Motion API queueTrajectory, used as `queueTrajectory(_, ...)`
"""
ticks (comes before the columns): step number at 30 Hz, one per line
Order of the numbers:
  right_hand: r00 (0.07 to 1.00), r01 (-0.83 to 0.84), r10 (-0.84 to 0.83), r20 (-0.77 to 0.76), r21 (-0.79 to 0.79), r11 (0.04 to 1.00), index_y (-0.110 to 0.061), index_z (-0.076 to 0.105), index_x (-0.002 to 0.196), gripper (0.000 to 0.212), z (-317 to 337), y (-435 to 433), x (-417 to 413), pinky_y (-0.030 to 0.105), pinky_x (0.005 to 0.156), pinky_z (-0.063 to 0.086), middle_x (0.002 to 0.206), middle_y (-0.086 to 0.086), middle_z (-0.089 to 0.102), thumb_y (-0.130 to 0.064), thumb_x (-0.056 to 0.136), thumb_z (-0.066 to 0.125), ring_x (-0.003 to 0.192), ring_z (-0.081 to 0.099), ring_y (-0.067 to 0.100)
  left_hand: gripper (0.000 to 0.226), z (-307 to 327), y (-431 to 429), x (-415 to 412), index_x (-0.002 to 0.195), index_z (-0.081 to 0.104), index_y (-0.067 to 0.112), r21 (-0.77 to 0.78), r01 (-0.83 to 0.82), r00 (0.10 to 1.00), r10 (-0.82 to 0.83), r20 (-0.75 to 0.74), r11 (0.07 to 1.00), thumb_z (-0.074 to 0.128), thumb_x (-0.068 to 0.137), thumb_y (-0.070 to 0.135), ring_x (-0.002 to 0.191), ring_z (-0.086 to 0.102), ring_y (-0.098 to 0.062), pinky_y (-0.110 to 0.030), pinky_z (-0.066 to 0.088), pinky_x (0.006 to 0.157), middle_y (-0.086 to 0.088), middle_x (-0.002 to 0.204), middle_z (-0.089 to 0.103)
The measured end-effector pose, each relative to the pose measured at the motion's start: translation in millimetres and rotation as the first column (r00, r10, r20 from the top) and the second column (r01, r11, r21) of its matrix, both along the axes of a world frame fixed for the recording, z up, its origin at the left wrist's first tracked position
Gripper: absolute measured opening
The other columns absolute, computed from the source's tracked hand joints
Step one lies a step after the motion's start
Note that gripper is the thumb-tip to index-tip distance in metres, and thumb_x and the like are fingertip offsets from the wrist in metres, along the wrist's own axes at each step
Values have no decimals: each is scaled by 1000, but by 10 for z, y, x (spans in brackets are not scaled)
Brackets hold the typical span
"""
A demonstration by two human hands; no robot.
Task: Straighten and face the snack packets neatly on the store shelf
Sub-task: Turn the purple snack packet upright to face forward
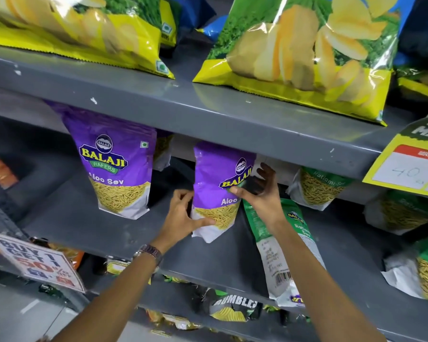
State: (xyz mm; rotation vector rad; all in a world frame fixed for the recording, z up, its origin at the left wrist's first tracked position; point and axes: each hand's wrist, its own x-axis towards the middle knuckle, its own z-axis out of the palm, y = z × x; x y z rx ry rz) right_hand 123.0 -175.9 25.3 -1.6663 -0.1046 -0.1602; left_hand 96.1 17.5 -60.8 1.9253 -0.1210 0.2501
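A purple Aloo Sev packet (213, 183) stands upright in the middle of the grey shelf (89, 225). My left hand (183, 215) grips its lower left edge, thumb across the front. My right hand (260, 191) holds its right side, thumb on the logo, fingers spread behind. A second purple Aloo Sev packet (116, 169) stands upright to the left, facing front. A green Ratlami Sev packet (279, 253) lies flat, back up, under my right forearm.
More green Ratlami Sev packets (319, 186) lean at the right. Yellow chip bags (304, 58) sit on the upper shelf, whose front lip (208, 119) overhangs the purple packets. Price signs hang at the right (410, 169) and lower left (37, 260).
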Motion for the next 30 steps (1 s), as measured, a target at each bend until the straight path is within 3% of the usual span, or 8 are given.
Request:
queueTrajectory(3,993,-115,116,-39,7,993,-21,39,128,101,-47,-10,75,31,94,49,129,6,57,-24,43,92,117,58,19,89,73,171,71,115,54,31,-24,77,995,-79,-68,997,79,38,67,106,56,1,-12,43,90,1,117,58)
queueTrajectory(7,1000,-11,11,-28,11,1000,-13,45,118,83,-99,-32,48,37,84,55,116,19,64,-9,48,88,103,64,30,103,81,320,109,137,36,15,-177,113,986,-132,-104,978,89,51,33,107,58,9,-12,47,85,13,121,59)
queueTrajectory(10,998,60,-60,0,-11,998,-9,52,107,63,-96,-21,-21,30,75,53,104,15,65,0,54,85,90,62,26,119,-26,352,40,142,28,19,-335,48,983,-104,-153,941,89,42,46,120,55,-10,-34,51,93,5,133,52)
queueTrajectory(13,998,68,-67,8,-58,996,-6,56,107,58,-101,5,-66,14,65,52,100,10,67,-4,56,85,84,62,20,112,-67,269,-44,134,36,21,-347,43,978,-111,-177,937,89,40,50,121,55,-13,-39,49,99,1,131,55)
queueTrajectory(15,996,85,-85,4,-64,994,-8,57,107,60,-120,9,-85,20,70,54,103,10,69,-8,55,86,87,65,22,99,-84,214,-49,127,44,28,-309,48,980,-105,-170,950,87,42,53,119,57,-12,-42,47,102,3,128,59)
queueTrajectory(17,994,107,-107,-3,-86,991,-12,57,106,60,-135,11,-114,29,75,56,105,10,70,-13,55,88,91,67,24,84,-88,186,-31,119,48,39,-296,41,983,-92,-161,954,86,45,54,116,59,-11,-44,47,102,5,124,63)
queueTrajectory(22,985,171,-172,2,-106,980,-15,56,100,54,-129,66,-208,8,60,50,89,-6,67,-14,55,87,66,62,-9,79,-76,209,5,115,46,43,-303,68,981,-119,-153,951,85,47,56,119,57,-13,-48,44,104,6,127,61)
queueTrajectory(30,977,210,-211,-5,-99,973,-18,54,99,54,-105,135,-269,4,59,49,87,-11,65,-16,56,87,77,63,0,78,-88,242,43,115,46,44,-296,137,970,-189,-154,945,80,48,62,119,56,-7,-37,42,106,12,125,61)
